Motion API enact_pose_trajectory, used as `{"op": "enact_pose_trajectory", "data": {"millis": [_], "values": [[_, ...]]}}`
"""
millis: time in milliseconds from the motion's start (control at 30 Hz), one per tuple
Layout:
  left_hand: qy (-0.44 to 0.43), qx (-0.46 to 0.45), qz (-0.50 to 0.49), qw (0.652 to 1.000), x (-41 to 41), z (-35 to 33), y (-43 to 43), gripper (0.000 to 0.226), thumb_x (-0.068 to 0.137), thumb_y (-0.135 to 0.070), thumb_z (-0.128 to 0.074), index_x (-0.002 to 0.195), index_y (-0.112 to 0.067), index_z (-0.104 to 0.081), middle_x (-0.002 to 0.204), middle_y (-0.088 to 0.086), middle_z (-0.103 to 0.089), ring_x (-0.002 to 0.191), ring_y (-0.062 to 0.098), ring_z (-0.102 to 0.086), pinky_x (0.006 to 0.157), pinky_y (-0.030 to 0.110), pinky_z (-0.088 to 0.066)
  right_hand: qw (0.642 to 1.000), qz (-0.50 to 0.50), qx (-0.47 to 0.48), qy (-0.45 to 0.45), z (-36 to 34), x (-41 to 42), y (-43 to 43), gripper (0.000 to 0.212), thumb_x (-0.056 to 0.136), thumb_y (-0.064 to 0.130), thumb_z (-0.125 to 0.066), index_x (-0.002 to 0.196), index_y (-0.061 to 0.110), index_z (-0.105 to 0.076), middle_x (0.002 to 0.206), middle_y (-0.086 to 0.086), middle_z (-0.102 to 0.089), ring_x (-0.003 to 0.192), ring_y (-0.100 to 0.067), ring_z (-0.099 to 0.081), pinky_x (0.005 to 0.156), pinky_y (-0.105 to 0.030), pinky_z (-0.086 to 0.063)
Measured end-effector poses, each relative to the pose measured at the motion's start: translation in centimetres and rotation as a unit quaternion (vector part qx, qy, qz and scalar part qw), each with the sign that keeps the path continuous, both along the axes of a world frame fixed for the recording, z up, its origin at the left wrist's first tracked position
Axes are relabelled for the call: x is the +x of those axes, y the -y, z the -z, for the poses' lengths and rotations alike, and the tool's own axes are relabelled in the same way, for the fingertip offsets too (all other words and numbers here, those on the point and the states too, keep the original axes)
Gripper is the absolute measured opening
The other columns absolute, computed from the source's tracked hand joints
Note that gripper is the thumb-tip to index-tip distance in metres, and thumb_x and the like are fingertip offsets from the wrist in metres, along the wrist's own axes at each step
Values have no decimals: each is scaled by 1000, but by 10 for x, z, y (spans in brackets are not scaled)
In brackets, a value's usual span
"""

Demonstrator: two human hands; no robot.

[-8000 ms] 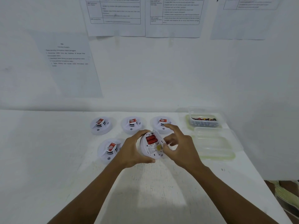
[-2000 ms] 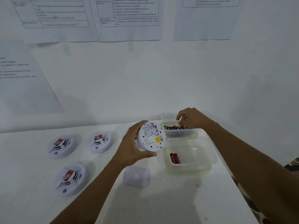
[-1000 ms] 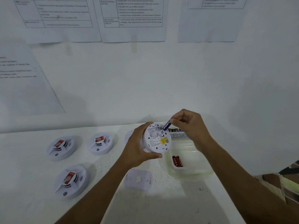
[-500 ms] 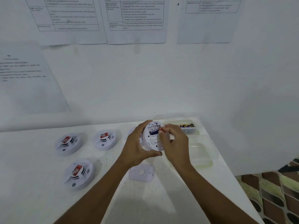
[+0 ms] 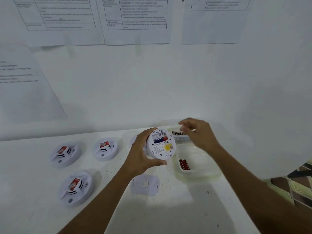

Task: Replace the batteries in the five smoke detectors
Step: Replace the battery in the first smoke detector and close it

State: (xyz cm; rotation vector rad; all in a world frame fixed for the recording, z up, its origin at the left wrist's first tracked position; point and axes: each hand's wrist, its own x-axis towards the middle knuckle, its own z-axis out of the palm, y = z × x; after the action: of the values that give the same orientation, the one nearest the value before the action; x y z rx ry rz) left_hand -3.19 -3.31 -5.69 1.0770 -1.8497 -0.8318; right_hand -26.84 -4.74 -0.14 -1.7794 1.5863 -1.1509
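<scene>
A white table (image 5: 33,208) stands against a wall hung with printed sheets. On its three o'clock side lies a shallow clear tray (image 5: 212,174). A smaller battery box (image 5: 181,138) touches the tray's far end, at about one o'clock.

Three closed smoke detectors lie face up on the left: the far-left detector (image 5: 63,153) at ten o'clock, the far-middle detector (image 5: 105,148) at eleven, and the near-left detector (image 5: 75,187) at eight.

At the table's centre the left hand (image 5: 140,154) grips the open detector (image 5: 161,146) by its rim, lifted and tilted, with its back toward the viewer. The right hand (image 5: 200,134) hovers over the battery box. It is blurred, so I cannot tell whether it holds anything.

A loose back plate (image 5: 145,184) lies at six o'clock of the open detector. Two spent red batteries (image 5: 184,164) lie in the tray. One blue battery (image 5: 159,140) sits in the compartment, and the slot above it looks empty.

I see several ways this could go wrong:
- A one-handed rim grip may let the detector twist or drop when the next cell is pressed in.
- That cell could be seated the wrong way round.
- The spent cells lie near the fresh ones, so the two could get mixed.
- A forearm could sweep the plate off the table.
</scene>
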Motion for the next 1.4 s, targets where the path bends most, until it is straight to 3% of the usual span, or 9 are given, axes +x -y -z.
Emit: {"op": "enact_pose_trajectory", "data": {"millis": [133,233,300,433,500,700,933,1067,1400], "values": [[3,-10,4,1000,-2,2,10,98,51,-43,-92,132,-50,-37,133,-31,-44,128,5,-42,102,15,-38,970,-1,145,-195,-2,-56,60,25,88,2,-60,106,13,-72,84,-2,-75,76,-15,-69,70,-23,-54],[3,-17,9,1000,-5,4,18,97,52,-45,-91,132,-49,-36,132,-34,-43,128,5,-42,103,12,-36,928,-23,193,-317,5,-69,87,28,89,9,-65,116,14,-71,106,-3,-73,88,-15,-67,83,-26,-51],[2,-12,9,1000,-6,5,23,96,52,-53,-88,131,-55,-35,132,-34,-43,129,6,-42,105,20,-38,914,-23,191,-358,8,-65,99,28,88,13,-66,116,16,-71,117,-3,-70,96,-18,-67,91,-30,-51],[1,-7,14,1000,-9,9,28,95,53,-62,-83,133,-48,-36,137,-20,-46,130,13,-43,109,34,-40,884,-51,219,-409,19,-54,110,28,88,17,-67,116,16,-71,120,-4,-68,80,-16,-65,72,-24,-50],[-2,-5,14,1000,-10,10,28,95,53,-58,-85,133,-45,-37,137,-18,-46,129,12,-43,109,33,-40,875,-56,230,-423,25,-52,112,25,88,18,-67,112,16,-73,116,-5,-70,88,-20,-66,73,-26,-49],[-11,-2,18,1000,-7,15,29,96,53,-55,-86,134,-42,-37,137,-18,-46,129,9,-43,105,25,-40,908,-52,228,-347,23,-52,110,2,84,16,-71,85,15,-72,72,2,-67,53,-6,-56,49,-17,-42],[-14,-1,22,1000,-7,15,28,93,54,-71,-77,133,-43,-36,138,-16,-46,129,13,-45,109,28,-37,990,-23,128,-55,-11,-43,73,12,83,10,-76,94,12,-72,80,-4,-73,60,-9,-65,55,-20,-50],[-18,2,22,1000,-7,14,24,91,55,-71,-78,133,-52,-35,139,-15,-47,131,18,-44,109,34,-37,995,-42,50,73,-33,-12,26,12,86,10,-73,96,15,-73,81,-2,-71,64,-7,-63,59,-21,-52],[27,-33,-4,999,-1,2,0,95,49,-67,-82,131,-46,-38,128,-36,-44,126,-1,-42,104,14,-32,995,-41,-82,43,-10,64,-41,14,84,10,-74,89,23,-71,73,10,-68,66,-4,-64,61,-15,-50]]}}
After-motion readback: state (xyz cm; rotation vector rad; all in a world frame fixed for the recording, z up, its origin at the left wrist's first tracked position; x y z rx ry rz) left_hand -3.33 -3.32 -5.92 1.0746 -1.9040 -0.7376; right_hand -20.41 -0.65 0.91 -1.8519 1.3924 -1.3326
